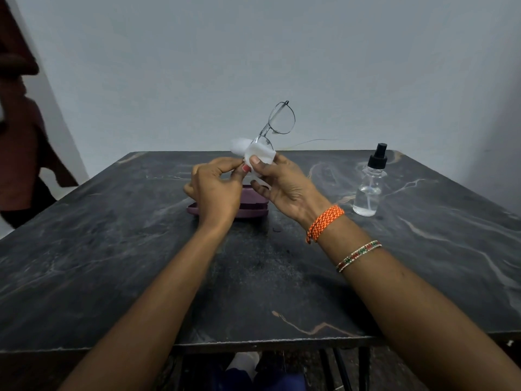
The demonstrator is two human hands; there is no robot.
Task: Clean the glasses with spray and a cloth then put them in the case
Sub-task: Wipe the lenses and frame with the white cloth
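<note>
Thin silver metal-framed glasses [277, 122] stand tilted above the dark marble worktop [112, 263]. The right hand [284, 182] pinches a white cloth [258, 155] over the lower lens. The left hand [217, 187] pinches the frame beside it.

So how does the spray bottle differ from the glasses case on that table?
The spray bottle stands upright, clear, with a black pump top; the glasses case lies flat and low, purple and opaque. The bottle stands in the open with no hand on it, on the person's right; the case sits mid-table, partly hidden behind the left hand and right hand, which hold the glasses and white cloth above it. Both rest on the dark marble table.
</note>
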